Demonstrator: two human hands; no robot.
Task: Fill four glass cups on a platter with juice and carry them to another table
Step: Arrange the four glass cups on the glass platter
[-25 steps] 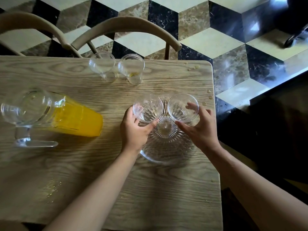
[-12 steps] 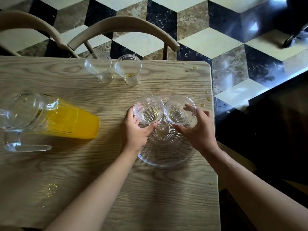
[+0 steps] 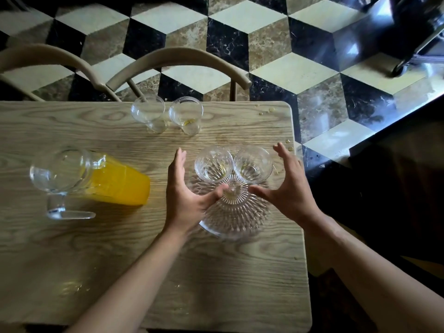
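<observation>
A ribbed clear glass platter [image 3: 236, 213] lies on the wooden table [image 3: 120, 248] near its right edge. Two empty glass cups stand side by side on the platter's far half: the left cup [image 3: 213, 164] and the right cup [image 3: 252, 163]. My left hand [image 3: 183, 194] is spread just left of them and my right hand [image 3: 287, 186] just right of them; both are open and apart from the cups. Two more glass cups [image 3: 147, 111] [image 3: 185, 112] stand at the table's far edge. A glass jug of orange juice [image 3: 101, 181] stands at the left.
Two curved wooden chair backs [image 3: 177, 62] [image 3: 48, 54] press against the table's far edge. Small juice drops [image 3: 264, 112] dot the far right corner and a wet patch [image 3: 72, 287] marks the near left. Beyond the right edge lies patterned tile floor [image 3: 312, 75].
Both hands have let go of the two cups, which now stand on the platter, and have spread open to either side. The view has tilted so the table sits lower in frame.
</observation>
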